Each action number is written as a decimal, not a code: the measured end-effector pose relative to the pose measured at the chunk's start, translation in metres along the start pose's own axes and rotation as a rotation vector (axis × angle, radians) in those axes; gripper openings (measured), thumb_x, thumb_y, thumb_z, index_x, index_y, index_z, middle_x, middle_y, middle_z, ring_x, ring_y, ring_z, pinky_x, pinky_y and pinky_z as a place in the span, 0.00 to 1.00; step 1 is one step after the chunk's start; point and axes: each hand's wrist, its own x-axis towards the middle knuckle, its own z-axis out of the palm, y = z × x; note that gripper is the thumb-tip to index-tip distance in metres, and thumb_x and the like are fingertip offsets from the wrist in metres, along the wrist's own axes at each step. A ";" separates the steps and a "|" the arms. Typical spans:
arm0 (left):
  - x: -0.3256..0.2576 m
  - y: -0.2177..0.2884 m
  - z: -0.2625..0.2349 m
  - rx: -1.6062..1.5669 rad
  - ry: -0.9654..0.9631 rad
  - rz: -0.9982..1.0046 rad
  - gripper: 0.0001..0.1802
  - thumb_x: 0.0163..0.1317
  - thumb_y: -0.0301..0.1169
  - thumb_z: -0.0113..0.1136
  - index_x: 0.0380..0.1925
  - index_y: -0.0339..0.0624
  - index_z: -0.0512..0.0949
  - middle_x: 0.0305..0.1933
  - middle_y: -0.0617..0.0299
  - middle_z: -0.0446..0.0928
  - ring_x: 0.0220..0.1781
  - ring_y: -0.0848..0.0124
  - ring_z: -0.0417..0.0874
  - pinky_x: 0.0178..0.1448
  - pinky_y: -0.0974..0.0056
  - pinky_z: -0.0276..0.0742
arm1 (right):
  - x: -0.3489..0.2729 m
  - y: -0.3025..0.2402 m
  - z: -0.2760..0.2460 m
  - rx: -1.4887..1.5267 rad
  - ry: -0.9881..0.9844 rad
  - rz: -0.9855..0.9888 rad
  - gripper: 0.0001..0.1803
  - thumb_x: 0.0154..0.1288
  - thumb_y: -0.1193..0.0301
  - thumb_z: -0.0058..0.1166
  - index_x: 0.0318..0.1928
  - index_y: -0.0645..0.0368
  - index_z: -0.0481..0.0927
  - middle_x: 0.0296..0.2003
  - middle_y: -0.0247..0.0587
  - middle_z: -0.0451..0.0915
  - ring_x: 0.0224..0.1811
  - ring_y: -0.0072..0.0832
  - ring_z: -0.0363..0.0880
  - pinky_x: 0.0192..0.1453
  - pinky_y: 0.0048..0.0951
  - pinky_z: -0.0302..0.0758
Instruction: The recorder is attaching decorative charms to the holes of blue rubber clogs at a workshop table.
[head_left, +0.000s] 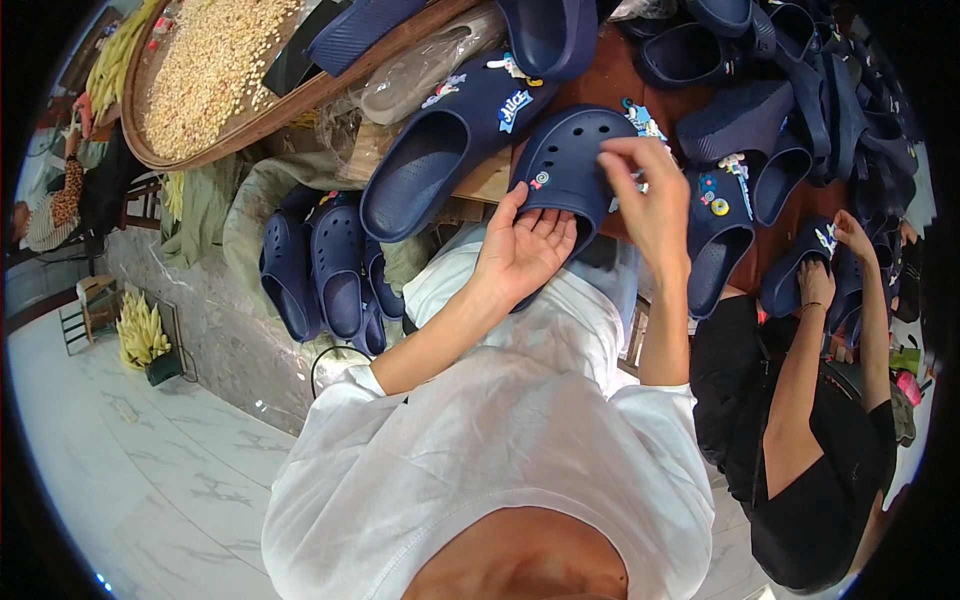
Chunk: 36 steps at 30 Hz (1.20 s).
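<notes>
A navy clog [570,150] with round holes lies tilted in front of me, a small swirl charm [541,178] on its upper. My left hand [528,245] grips it at the opening, thumb on the outside and fingers tucked inside. Beside its right edge, my right hand [652,190] is closed in a pinch; whatever the fingertips hold is hidden. Blue and white charms [648,124] show just behind that hand, and I cannot tell what they sit on. Touching on the left is another navy clog [425,160] with several colourful charms.
More navy clogs [340,265] stand at the left, and a pile [740,120] covers the right side. A round tray [190,158] of corn kernels sits at the far left. At right, a co-worker's hands [818,283] handle another clog [785,285].
</notes>
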 end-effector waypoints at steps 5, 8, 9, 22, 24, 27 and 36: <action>0.007 0.006 -0.004 -0.048 0.000 -0.015 0.16 0.63 0.38 0.61 0.45 0.40 0.73 0.48 0.62 0.74 0.55 0.66 0.74 0.63 0.59 0.70 | 0.007 -0.012 0.018 0.148 -0.305 0.045 0.12 0.60 0.68 0.61 0.41 0.60 0.82 0.34 0.42 0.77 0.39 0.36 0.79 0.43 0.33 0.75; 0.011 0.009 -0.007 -0.037 -0.019 -0.023 0.15 0.64 0.37 0.60 0.45 0.39 0.73 0.48 0.61 0.74 0.54 0.65 0.74 0.64 0.58 0.69 | 0.013 -0.009 0.020 -0.074 -0.385 -0.096 0.16 0.60 0.62 0.61 0.44 0.57 0.83 0.36 0.41 0.77 0.44 0.37 0.77 0.48 0.36 0.73; 0.012 0.009 -0.007 -0.033 -0.029 -0.024 0.15 0.65 0.37 0.59 0.45 0.39 0.72 0.49 0.61 0.73 0.55 0.64 0.74 0.65 0.58 0.68 | 0.014 -0.008 0.021 -0.090 -0.432 -0.085 0.17 0.59 0.61 0.61 0.45 0.56 0.84 0.37 0.40 0.77 0.46 0.37 0.76 0.49 0.37 0.73; 0.017 0.001 -0.008 0.012 -0.109 0.050 0.14 0.64 0.37 0.56 0.46 0.43 0.73 0.52 0.62 0.72 0.59 0.66 0.70 0.71 0.57 0.58 | 0.015 -0.014 0.035 0.053 -0.397 0.006 0.09 0.53 0.69 0.64 0.33 0.59 0.81 0.29 0.38 0.76 0.35 0.33 0.76 0.40 0.32 0.71; 0.013 0.003 -0.002 -0.024 -0.106 0.027 0.16 0.63 0.38 0.57 0.47 0.43 0.73 0.51 0.64 0.72 0.59 0.66 0.71 0.70 0.58 0.60 | 0.012 -0.008 0.038 0.163 -0.353 0.111 0.07 0.55 0.75 0.63 0.35 0.61 0.79 0.27 0.35 0.76 0.31 0.22 0.74 0.37 0.24 0.70; 0.012 0.001 -0.004 -0.016 -0.082 0.049 0.18 0.63 0.40 0.59 0.48 0.43 0.72 0.51 0.63 0.72 0.59 0.66 0.72 0.68 0.58 0.63 | 0.007 -0.003 0.040 0.398 -0.138 0.222 0.05 0.63 0.77 0.59 0.38 0.62 0.78 0.30 0.30 0.77 0.34 0.15 0.73 0.40 0.18 0.70; 0.001 -0.019 -0.018 0.369 -0.314 0.088 0.20 0.68 0.38 0.53 0.56 0.40 0.70 0.57 0.61 0.71 0.60 0.67 0.71 0.70 0.61 0.61 | -0.020 0.099 0.013 -0.007 0.278 0.226 0.09 0.66 0.73 0.57 0.44 0.63 0.77 0.38 0.39 0.78 0.36 0.24 0.77 0.43 0.25 0.74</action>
